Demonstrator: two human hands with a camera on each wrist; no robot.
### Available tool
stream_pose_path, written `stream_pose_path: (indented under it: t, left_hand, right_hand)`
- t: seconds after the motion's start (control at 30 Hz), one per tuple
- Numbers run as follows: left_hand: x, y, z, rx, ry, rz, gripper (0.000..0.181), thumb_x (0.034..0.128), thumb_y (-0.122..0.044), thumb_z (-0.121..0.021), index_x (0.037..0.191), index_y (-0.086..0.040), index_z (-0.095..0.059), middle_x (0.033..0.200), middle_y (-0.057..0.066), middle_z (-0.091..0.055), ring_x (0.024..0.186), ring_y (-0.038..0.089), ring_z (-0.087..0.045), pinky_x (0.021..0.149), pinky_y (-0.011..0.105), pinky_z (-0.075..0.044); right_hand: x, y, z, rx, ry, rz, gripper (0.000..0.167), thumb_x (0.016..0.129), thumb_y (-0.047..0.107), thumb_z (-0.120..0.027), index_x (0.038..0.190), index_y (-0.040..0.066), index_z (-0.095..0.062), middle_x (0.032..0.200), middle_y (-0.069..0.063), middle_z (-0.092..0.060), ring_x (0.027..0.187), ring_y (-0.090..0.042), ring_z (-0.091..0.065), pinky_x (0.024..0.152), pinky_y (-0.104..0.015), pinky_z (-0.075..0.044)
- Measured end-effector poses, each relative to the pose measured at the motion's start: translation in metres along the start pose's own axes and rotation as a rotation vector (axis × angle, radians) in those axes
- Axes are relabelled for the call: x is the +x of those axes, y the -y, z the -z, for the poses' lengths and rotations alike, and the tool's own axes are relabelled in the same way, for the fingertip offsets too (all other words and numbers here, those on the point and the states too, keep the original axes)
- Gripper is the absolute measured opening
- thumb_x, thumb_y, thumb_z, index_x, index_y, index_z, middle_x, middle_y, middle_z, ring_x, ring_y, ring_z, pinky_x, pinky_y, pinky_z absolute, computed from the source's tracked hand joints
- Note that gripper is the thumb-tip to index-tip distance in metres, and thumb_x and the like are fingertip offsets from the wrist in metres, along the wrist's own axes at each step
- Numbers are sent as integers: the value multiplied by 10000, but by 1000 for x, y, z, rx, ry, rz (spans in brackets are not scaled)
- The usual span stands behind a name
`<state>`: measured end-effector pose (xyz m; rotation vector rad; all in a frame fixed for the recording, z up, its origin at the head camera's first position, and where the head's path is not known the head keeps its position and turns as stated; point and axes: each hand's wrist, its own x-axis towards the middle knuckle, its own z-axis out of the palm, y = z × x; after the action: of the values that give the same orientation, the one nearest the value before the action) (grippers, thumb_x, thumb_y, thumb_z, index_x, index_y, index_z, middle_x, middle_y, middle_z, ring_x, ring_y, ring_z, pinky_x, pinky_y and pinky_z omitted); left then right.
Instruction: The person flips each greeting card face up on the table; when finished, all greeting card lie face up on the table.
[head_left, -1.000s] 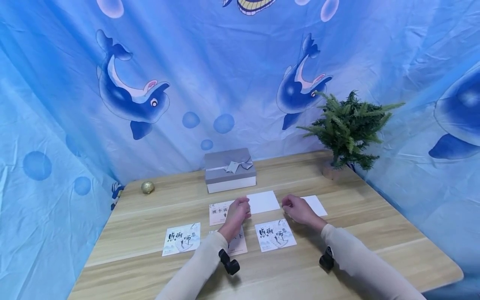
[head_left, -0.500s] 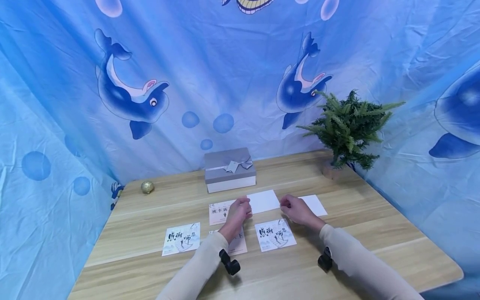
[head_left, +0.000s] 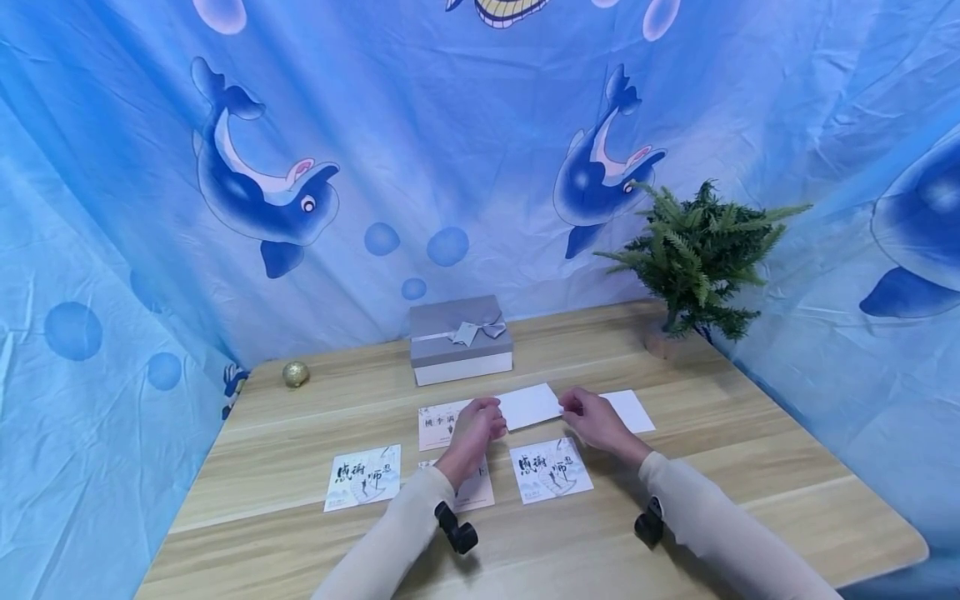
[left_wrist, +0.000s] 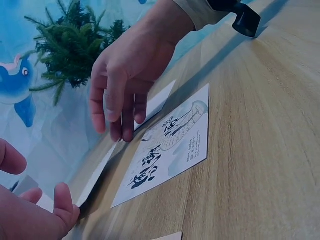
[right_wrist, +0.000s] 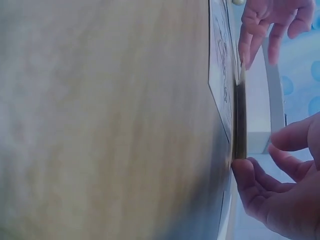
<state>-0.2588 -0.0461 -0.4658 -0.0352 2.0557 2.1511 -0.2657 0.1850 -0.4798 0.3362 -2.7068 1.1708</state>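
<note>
Both hands hold a blank white card [head_left: 529, 406] by its two ends, with its near edge raised a little off the table. At the left end is my left hand [head_left: 474, 432], its fingertips at the card's edge. My right hand [head_left: 597, 419] has its fingertips on the right end; in the right wrist view one digit [right_wrist: 243, 172] touches the card's lower edge. Just in front lies a printed card [head_left: 551, 471] with dark brush lettering. Beneath and beside the left hand are pinkish printed cards [head_left: 437, 427], partly covered by it. A second white card [head_left: 632, 411] lies behind the right hand.
A grey-lidded gift box [head_left: 461, 340] with a bow stands behind the cards. Another lettered card [head_left: 363, 478] lies to the left. A gold ball [head_left: 296, 374] sits at the back left, and a small artificial tree [head_left: 697, 258] at the back right of the wooden table [head_left: 255, 550].
The right hand has moved slightly left to the white card's right end. The card's near edge has risen off the table and shifted a little toward me. The left hand has barely moved.
</note>
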Motion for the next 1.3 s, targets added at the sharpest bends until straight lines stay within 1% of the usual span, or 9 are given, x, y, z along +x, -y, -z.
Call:
stream_pose_path:
  t: [0.1,0.2,0.4,0.6,0.8,0.97,1.03,1.2,1.3]
  left_hand:
    - [-3,-2,0,9,-17,-15,432,905,-74,-500,1317,56,-494,1121,207,-562,933,274,-612,901,412,-534]
    - [-5,-4,-1,1,-25,-34,420,924,-95,-500,1318,53,-495,1155,232,-562,982,311,-608,932,430,-518]
    - [-8,-5,-2,-73,-31,-65,402,947,-90,-488,1326,43,-475,1270,257,-531,1140,392,-562,992,475,-490]
    - [-10,-7,-1,-140,-30,-128,377,951,-48,-451,1316,43,-475,1321,278,-485,1220,434,-516,1035,463,-466]
    - [-15,-11,-1,-164,-58,-183,365,920,4,-467,1282,34,-502,1263,198,-547,1211,408,-520,1048,474,-450]
    - [-16,-12,0,-186,-67,-212,427,850,88,-444,1274,85,-491,1252,235,-543,1199,409,-516,1033,500,-453]
    - [-16,-12,0,-186,-77,-227,437,832,93,-446,1265,85,-504,1261,248,-539,1189,385,-524,1010,480,-473]
    - [-17,-11,-2,-137,-116,-269,411,826,68,-462,1226,43,-556,1250,222,-571,1139,319,-558,931,442,-515]
    - [-17,-8,-2,-119,-126,-280,382,839,59,-465,1206,36,-569,1227,213,-591,1115,317,-571,932,488,-508]
  right_hand:
    - [-1,1,1,22,-16,6,153,857,-4,-635,1009,-3,-658,922,-74,-685,913,-264,-656,843,-427,-542]
    - [-2,2,2,67,-44,11,154,850,-45,-618,989,5,-661,917,-78,-684,908,-260,-658,832,-405,-546]
    - [2,5,3,88,-96,65,208,828,-122,-589,961,22,-659,918,-94,-682,889,-243,-656,817,-386,-555]
    - [4,6,5,83,-136,90,170,842,-91,-622,946,35,-665,915,-85,-683,889,-241,-649,818,-395,-557]
    - [4,5,4,100,-198,115,94,868,-39,-650,922,37,-660,892,-59,-689,863,-217,-652,776,-327,-561]
    - [4,10,6,118,-222,103,72,889,-2,-640,945,40,-660,896,-63,-687,876,-220,-651,765,-328,-543]
    - [6,12,7,116,-224,92,75,891,8,-641,949,52,-655,896,-60,-681,873,-213,-642,762,-329,-531]
    - [11,17,8,122,-230,85,83,875,-8,-625,924,58,-633,866,-63,-657,823,-193,-603,732,-294,-496]
    - [14,19,9,127,-221,90,84,864,-26,-610,916,40,-624,853,-74,-649,803,-188,-591,720,-277,-487]
